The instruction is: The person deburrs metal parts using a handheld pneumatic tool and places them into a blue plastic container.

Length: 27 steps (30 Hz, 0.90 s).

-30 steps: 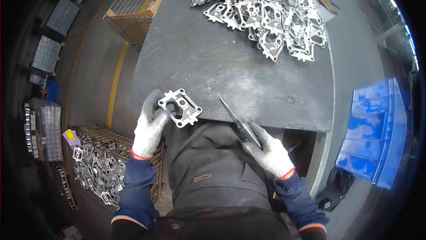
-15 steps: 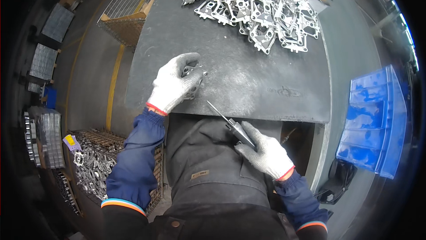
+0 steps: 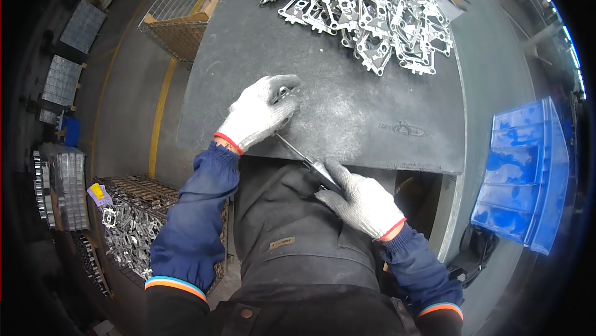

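My left hand (image 3: 259, 112), in a white knit glove with a red cuff, is closed around a small silver metal casting (image 3: 284, 92) over the near part of the dark tabletop. The glove hides most of that part. In my gloved right hand (image 3: 366, 202) is a slim hand tool (image 3: 324, 173) with a dark and silver handle and a thin metal rod. The rod points up and left, its tip reaching the underside of the left hand by the casting. Whether the tip touches the casting is hidden.
A heap of silver castings (image 3: 372, 19) covers the table's far side. Left of the table stand a wire basket (image 3: 180, 38) and a crate of castings (image 3: 127, 236). A blue plastic bin (image 3: 518, 174) lies to the right. The table's front edge (image 3: 397, 167) runs before my lap.
My left hand has shifted slightly right with the casting, and its grip has turned. My right hand has moved left, bringing the tool's tip from apart to the left hand.
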{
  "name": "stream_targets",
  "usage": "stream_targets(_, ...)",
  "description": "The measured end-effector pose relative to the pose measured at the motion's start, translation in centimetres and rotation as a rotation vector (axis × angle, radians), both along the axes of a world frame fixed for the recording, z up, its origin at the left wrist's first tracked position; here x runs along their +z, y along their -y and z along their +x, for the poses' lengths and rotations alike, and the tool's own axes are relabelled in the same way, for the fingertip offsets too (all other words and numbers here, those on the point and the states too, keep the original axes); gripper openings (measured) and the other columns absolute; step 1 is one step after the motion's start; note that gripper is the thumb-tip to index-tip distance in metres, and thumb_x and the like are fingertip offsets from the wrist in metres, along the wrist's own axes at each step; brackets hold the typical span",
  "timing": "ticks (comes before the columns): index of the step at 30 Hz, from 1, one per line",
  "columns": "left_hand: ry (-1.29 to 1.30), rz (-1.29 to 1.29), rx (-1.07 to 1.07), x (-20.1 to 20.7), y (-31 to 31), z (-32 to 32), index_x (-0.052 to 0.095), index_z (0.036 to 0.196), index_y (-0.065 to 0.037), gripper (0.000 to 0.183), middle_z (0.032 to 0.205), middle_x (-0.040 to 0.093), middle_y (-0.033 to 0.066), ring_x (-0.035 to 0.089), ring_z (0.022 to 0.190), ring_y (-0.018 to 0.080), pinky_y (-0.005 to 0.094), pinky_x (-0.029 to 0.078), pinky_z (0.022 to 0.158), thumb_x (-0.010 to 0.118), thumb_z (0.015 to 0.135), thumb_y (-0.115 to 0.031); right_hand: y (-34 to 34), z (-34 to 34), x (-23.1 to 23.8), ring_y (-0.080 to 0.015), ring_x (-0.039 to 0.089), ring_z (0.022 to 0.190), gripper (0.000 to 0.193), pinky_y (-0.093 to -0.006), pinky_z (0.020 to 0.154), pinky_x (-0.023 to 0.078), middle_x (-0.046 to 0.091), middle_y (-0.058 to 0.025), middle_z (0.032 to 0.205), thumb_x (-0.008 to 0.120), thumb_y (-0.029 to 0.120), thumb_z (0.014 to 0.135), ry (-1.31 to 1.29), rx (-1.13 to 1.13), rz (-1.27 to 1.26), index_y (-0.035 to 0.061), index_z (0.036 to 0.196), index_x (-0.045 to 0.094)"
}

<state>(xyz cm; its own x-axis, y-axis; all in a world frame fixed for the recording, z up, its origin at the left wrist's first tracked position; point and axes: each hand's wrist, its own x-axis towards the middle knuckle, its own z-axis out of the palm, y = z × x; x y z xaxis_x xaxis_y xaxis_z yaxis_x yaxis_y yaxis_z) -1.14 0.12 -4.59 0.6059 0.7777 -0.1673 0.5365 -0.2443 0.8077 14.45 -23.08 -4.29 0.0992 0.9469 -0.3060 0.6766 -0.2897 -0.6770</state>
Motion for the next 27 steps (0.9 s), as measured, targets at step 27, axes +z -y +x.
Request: stream_targets(27, -0.049, 0.093, -0.018, 0.5, -0.1, 0.3, 0.072, 0.136, -0.010, 0.046, 0.116, 0.075, 0.0089, 0.071, 0.101, 0.0154, 0.0299, 0.058, 0.090, 0.078, 0.094, -0.029, -0.5, -1.3, -1.2, -0.0431, 0.072, 0.103, 0.056, -0.0497, 0.084, 0.057, 0.073, -0.0272, 0.114, 0.065, 0.032, 0.105, -0.175, -0.041, 0.022, 0.0102, 0.154, 0.051)
